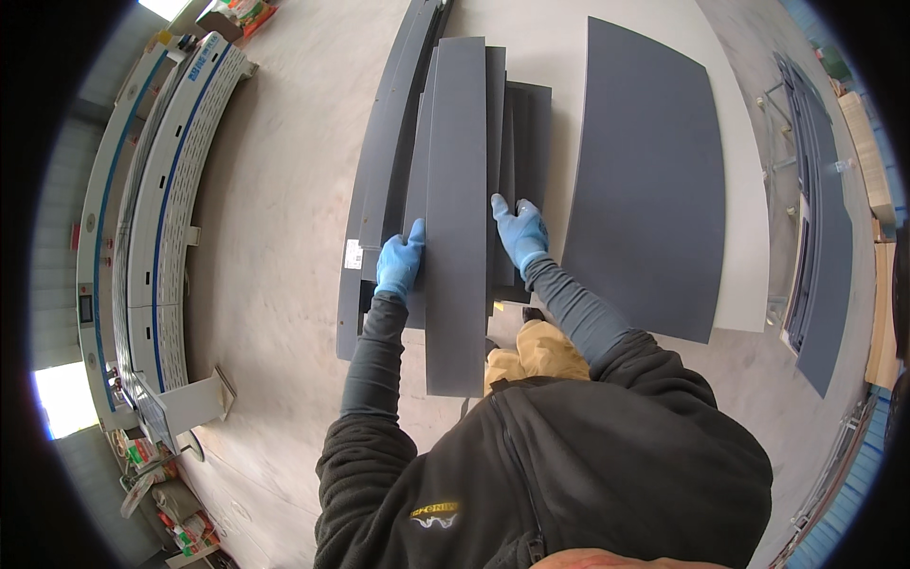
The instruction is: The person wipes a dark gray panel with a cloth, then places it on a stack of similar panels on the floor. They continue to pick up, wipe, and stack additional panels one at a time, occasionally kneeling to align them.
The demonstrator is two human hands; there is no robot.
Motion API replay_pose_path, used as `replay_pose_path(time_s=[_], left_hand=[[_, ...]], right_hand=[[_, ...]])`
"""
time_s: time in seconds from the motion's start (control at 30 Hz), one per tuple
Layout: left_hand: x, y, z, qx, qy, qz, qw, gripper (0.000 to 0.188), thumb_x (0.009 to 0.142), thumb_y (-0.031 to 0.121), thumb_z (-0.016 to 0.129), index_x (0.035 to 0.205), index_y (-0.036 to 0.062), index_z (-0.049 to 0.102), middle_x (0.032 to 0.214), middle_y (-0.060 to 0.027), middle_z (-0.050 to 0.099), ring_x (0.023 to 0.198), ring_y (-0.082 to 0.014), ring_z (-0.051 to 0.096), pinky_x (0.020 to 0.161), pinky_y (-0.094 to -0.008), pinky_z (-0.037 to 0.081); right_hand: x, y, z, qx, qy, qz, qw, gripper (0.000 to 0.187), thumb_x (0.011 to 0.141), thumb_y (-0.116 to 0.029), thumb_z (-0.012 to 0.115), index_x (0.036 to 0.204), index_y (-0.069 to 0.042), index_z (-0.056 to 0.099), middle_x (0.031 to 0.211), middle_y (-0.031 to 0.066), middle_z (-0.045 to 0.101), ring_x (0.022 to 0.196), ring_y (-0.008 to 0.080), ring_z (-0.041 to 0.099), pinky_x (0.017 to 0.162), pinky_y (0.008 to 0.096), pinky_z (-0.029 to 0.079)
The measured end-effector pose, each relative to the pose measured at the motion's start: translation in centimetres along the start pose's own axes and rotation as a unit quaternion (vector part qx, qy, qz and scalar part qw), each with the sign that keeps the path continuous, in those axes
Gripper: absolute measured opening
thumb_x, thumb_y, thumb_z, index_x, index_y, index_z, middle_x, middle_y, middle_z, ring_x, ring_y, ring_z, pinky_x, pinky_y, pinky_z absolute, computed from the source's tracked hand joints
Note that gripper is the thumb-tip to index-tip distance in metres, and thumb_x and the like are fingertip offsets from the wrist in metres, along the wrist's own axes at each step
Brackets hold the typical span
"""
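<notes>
A long, narrow dark grey panel [457, 218] lies lengthwise in front of me, its near end reaching close to my body. My left hand [399, 261], in a blue glove, grips its left edge. On the opposite edge my right hand [521, 233], gloved the same way, holds the panel with the thumb side up; the fingers under the edge are hidden. Beneath and behind it are several more grey panels [531, 133], stacked unevenly. To the left, other long grey panels [393, 123] lie alongside, one bearing a white label [354, 254].
A wide grey board [645, 180] rests on a larger white sheet [744, 237] at my right. Farther right, more grey boards [823, 228] stand on a rack. A long white machine [166, 218] with blue stripes runs along the left. My tan-trousered legs [545, 356] are just behind the panel.
</notes>
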State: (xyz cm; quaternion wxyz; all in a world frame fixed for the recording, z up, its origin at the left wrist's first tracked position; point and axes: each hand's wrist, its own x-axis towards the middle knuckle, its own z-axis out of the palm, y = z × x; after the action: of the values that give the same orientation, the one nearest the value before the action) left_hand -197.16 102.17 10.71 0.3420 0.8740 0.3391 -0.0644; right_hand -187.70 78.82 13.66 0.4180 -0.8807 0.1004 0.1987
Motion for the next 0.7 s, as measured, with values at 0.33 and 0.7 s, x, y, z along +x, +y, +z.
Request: replay_pose_path(time_s=[0.33,0.7], left_hand=[[-2.3,3.1,-0.4,-0.073,0.005,-0.024,0.997,0.088,0.092,0.077,0.06,0.093,-0.01,0.074,0.095,-0.0342,0.072,0.097,-0.0477,0.071,0.09,-0.0505,0.053],[-7.9,14.8,1.0,-0.118,-0.09,0.054,0.987,0.097,0.091,0.075,0.062,0.129,-0.0141,0.065,0.122,-0.0359,0.07,0.123,-0.0442,0.067,0.107,-0.0453,0.05]], right_hand=[[1.5,3.0,1.4,0.216,0.127,-0.033,0.968,0.046,0.101,-0.045,0.07,0.094,0.0,0.071,0.089,0.0146,0.075,0.085,0.0276,0.071,0.08,0.0414,0.054],[-0.6,7.4,-10.1,0.337,0.231,-0.095,0.908,0.03,0.108,-0.031,0.065,0.097,-0.003,0.068,0.087,-0.0015,0.064,0.081,0.0088,0.054,0.073,0.0296,0.046]])
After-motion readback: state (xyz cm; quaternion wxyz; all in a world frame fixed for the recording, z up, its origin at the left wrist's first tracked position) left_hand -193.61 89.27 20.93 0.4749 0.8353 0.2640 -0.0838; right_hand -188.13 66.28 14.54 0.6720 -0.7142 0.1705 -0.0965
